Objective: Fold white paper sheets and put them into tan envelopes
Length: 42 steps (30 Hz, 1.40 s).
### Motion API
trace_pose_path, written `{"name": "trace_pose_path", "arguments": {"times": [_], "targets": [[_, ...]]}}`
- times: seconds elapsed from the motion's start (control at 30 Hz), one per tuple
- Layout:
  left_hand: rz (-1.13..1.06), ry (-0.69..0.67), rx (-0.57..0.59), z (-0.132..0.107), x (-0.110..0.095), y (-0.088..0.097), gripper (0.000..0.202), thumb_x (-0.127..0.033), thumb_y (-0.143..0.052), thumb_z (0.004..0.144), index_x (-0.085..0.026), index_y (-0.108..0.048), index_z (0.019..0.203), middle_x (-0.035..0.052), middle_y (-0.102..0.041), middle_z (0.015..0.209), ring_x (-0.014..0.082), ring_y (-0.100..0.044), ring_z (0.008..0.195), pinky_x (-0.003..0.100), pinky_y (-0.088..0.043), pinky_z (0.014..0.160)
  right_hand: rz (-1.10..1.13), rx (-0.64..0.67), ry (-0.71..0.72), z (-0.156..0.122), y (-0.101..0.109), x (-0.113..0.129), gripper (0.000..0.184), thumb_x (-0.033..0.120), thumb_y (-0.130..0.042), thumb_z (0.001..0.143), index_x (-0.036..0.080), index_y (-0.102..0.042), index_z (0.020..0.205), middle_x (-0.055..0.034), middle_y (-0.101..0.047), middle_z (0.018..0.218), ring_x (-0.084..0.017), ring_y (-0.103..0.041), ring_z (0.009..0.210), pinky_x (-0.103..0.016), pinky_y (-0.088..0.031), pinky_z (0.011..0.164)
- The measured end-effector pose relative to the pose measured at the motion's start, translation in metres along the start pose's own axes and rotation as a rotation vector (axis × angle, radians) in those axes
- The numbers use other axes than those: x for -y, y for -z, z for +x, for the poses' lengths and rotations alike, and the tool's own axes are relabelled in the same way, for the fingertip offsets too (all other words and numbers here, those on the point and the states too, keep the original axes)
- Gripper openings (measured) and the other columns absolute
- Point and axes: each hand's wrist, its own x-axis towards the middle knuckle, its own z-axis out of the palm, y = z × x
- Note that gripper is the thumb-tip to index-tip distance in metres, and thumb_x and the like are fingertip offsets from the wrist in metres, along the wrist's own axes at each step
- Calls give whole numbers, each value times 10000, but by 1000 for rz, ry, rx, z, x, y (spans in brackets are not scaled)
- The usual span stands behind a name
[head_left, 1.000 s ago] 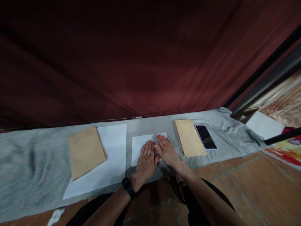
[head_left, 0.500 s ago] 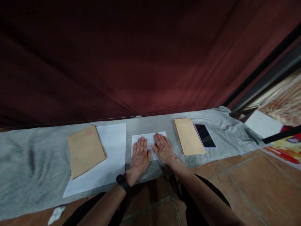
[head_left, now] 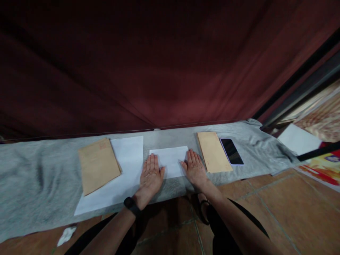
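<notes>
A folded white sheet of paper lies on the grey cloth in front of me. My left hand rests flat, fingers stretched out, on the sheet's left edge. My right hand lies flat with fingers apart on its right edge. Neither hand holds anything. A black band sits on my left wrist.
To the left, a brown envelope lies on a larger white sheet. To the right are a second brown envelope and a dark phone. A dark red curtain hangs behind. Tiled floor is nearer me.
Both hands slid apart from the middle of the folded sheet to its left and right edges, uncovering its centre. The view shifted slightly.
</notes>
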Motion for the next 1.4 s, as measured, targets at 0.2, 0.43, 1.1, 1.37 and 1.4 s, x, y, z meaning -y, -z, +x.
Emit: {"name": "trace_pose_path", "arguments": {"times": [0.2, 0.43, 1.1, 1.37, 1.4], "targets": [[-63, -192, -53, -16, -21, 13, 641, -255, -330, 992, -9, -220, 1573, 225, -302, 1625, 299, -239, 1533, 501, -292, 1231, 170, 43, 193, -17, 25, 27, 584, 405, -303, 1071, 98, -336, 1566, -150, -376, 1602, -267, -337, 1501, -490, -333, 1212], [-57, -325, 36, -39, -39, 3, 684, -164, -282, 973, -44, -55, 1608, 222, -297, 1628, 271, -255, 1528, 497, -280, 1238, 249, 105, 272, -39, 25, 53, 595, 444, -327, 1064, 99, -382, 1545, -127, -417, 1585, -218, -352, 1493, -436, -323, 1239], [-70, -127, -35, -55, -10, 11, 861, -625, -420, 977, -54, -200, 1583, 262, -301, 1613, 353, -269, 1516, 541, -354, 1183, 15, 2, 64, -54, 11, 2, 701, 517, -349, 1047, 25, -342, 1547, -247, -391, 1572, -352, -368, 1473, -533, -347, 1182], [-91, -307, 6, -57, -33, 34, 718, -430, -389, 1021, -53, -172, 1592, 206, -288, 1637, 291, -230, 1537, 487, -302, 1231, 180, 57, 191, -56, 41, 28, 629, 444, -313, 1067, 116, -249, 1600, -160, -358, 1613, -274, -310, 1513, -492, -360, 1202], [-99, -345, 31, -60, -38, 34, 699, -385, -378, 1019, -58, -159, 1596, 196, -288, 1639, 278, -236, 1536, 478, -306, 1231, 209, 91, 245, -57, 44, 34, 611, 432, -300, 1069, 127, -261, 1597, -140, -361, 1616, -252, -305, 1516, -476, -358, 1209]]}}
